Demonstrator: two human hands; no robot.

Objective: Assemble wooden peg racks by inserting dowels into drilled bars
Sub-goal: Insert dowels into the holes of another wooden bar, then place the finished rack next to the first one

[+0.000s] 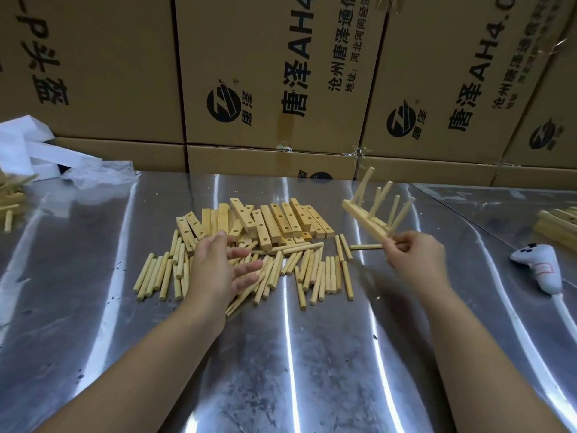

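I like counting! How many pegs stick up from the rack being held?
5 pegs, all standing on the rack held by the right hand; more may hide behind.

A shiny metal table point(281, 354), streaked with glare and scuffs, fills the foreground. Behind its far edge stand brown cardboard boxes point(118, 67) in 2 tiers, printed with black characters and round logos. On its far left corner lie white packaging pieces point(28, 148) and crumpled clear film point(100, 175). Near its right side rests a white handheld controller point(540, 264) with a cord point(565, 310).

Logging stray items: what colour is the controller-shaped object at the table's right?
White controller-shaped object, with dark buttons and red marking; head view.
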